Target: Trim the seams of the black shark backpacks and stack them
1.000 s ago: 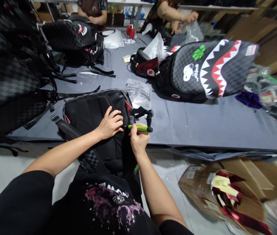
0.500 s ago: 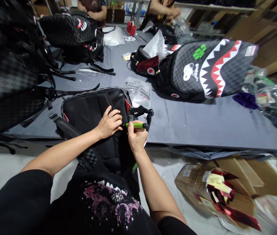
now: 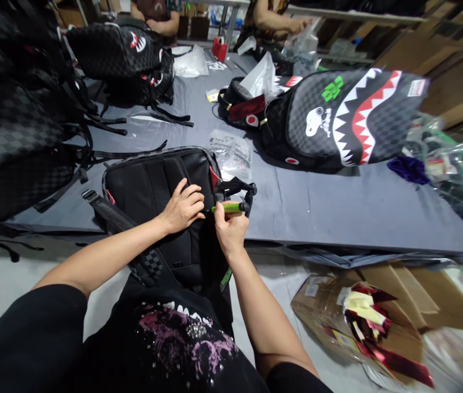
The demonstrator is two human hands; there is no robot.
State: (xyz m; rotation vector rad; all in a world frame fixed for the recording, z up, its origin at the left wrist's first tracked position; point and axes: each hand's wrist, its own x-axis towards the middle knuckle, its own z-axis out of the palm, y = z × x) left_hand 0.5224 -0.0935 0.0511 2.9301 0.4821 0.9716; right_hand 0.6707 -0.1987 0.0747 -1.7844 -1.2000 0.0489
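Observation:
A black backpack (image 3: 145, 183) with checkered trim lies back panel up on the table's front edge, its lower part against my body. My left hand (image 3: 184, 207) rests on the panel, outer fingers spread, thumb and forefinger drawn together at the fabric. What exactly they pinch is hidden. My right hand (image 3: 231, 229) is closed around a green pen-shaped tool (image 3: 231, 208) with a black end. Its dark tip points left, close to my left fingertips. A black strap loop (image 3: 237, 185) sticks out beyond the right hand, and a shoulder strap (image 3: 110, 210) hangs at the left.
Checkered backpacks (image 3: 10, 125) are piled at the left. A shark-mouth backpack (image 3: 308, 117) lies on the grey table (image 3: 317, 202). Clear plastic wrap (image 3: 229, 153) is behind my work. A cardboard box (image 3: 321, 305) of scraps stands below right. A co-worker's arms (image 3: 276, 22) handle plastic opposite.
My right hand and the green tool have shifted very slightly right. The co-worker's hands across the table have moved a little to the right with the plastic. My left hand stays put.

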